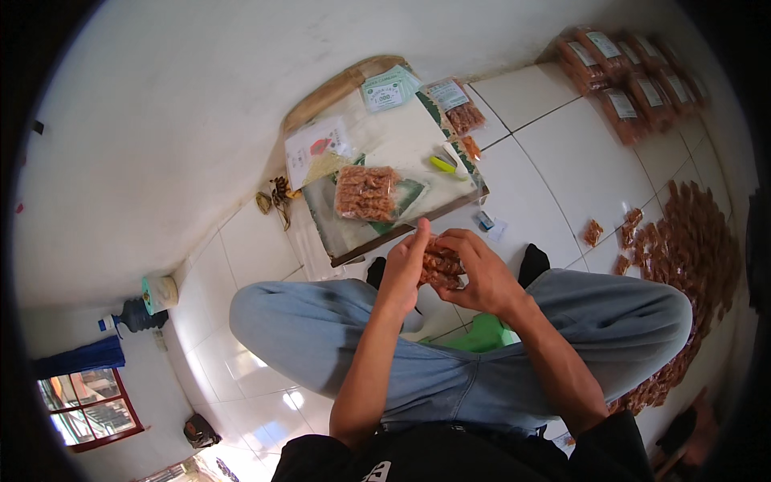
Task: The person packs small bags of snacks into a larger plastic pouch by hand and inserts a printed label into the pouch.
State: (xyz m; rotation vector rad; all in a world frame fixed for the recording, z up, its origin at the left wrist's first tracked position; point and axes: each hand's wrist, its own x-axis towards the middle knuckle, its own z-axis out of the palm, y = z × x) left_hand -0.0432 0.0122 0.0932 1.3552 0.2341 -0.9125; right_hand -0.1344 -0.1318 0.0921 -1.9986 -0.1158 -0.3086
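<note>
Between both hands, over my lap, is a small bundle of reddish-brown snack packets (441,265) in clear plastic. My left hand (406,265) grips its left side, thumb pointing up. My right hand (479,268) curls its fingers around the right side. Just beyond the hands, a clear bag filled with rows of the same snack (366,193) lies on a low worn table (385,141). A yellow-green cutter (443,164) rests near the table's right edge. Printed labels (388,90) lie at its far end, and a plastic-covered printed sheet (319,144) at its left.
A labelled snack bag (456,105) lies beside the table. Filled bags (623,108) are stacked at the far right, with a large heap of small packets (686,253) nearer. A small blue item (484,221) sits on the tiles. A green plastic object (482,334) is between my legs.
</note>
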